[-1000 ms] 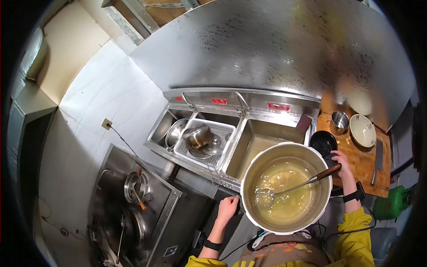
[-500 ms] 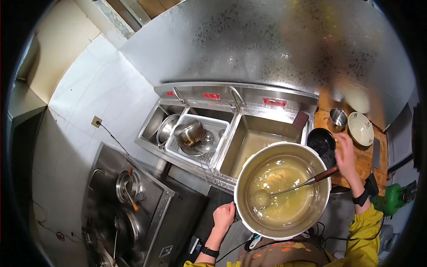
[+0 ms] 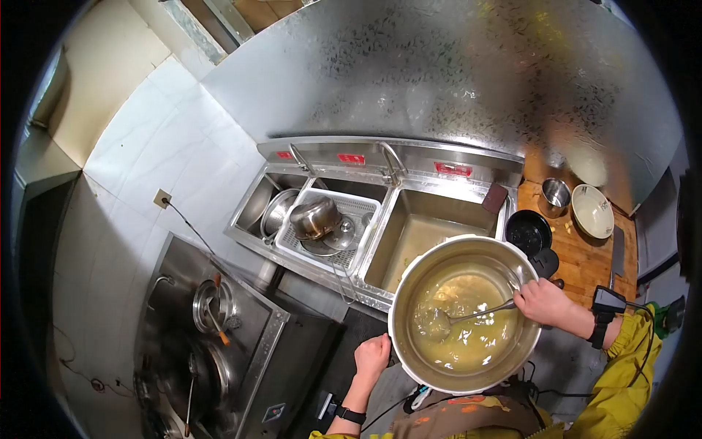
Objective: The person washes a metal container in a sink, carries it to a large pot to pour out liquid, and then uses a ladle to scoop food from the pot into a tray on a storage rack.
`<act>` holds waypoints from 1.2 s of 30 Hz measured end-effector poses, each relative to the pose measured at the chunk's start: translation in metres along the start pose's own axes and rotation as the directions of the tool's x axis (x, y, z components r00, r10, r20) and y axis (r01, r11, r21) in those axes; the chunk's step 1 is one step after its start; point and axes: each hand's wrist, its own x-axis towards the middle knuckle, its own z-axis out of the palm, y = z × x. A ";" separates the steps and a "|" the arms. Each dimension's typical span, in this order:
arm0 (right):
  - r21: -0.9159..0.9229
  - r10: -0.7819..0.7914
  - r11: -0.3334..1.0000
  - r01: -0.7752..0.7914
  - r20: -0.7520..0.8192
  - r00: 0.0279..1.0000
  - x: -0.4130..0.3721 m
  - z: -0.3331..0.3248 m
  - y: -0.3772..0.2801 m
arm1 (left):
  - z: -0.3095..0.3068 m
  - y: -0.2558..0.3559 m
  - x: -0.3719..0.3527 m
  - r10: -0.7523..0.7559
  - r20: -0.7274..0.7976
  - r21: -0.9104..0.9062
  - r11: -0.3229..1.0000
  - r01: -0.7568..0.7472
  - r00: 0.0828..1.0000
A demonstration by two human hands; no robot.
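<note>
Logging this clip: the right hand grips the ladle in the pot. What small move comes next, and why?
Probably sweep the ladle through the broth: the right hand grips its handle, its bowl lies sunk near the opposite wall of the pot, and the left hand rests beside the rim.

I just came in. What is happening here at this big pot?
A person stands over a large steel pot of yellowish broth, in front of a double sink. Their right hand grips the handle of a ladle, whose bowl sits in the liquid. The left hand rests by the pot's lower left edge; whether it touches the pot I cannot tell. In the left basin a white basket holds a small pot. A wooden board at the right carries a bowl.
</note>
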 end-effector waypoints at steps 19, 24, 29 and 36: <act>0.646 -0.178 -0.245 -0.723 0.703 0.688 -0.129 -0.017 0.060 | 0.004 0.004 -0.003 -0.015 -0.038 0.056 0.998 0.017 0.999; 0.731 0.254 -0.375 -0.569 0.672 0.696 -0.171 -0.008 0.064 | 0.006 0.001 -0.005 0.011 -0.054 0.068 0.998 -0.008 0.998; 0.707 0.810 0.090 -0.701 0.358 0.464 -0.221 0.085 0.061 | 0.002 0.012 -0.003 -0.024 -0.041 0.069 0.997 0.027 0.999; 0.573 0.766 0.235 -0.785 0.387 0.513 -0.236 0.184 0.053 | 0.007 0.016 0.001 -0.080 -0.043 0.102 0.991 0.084 0.996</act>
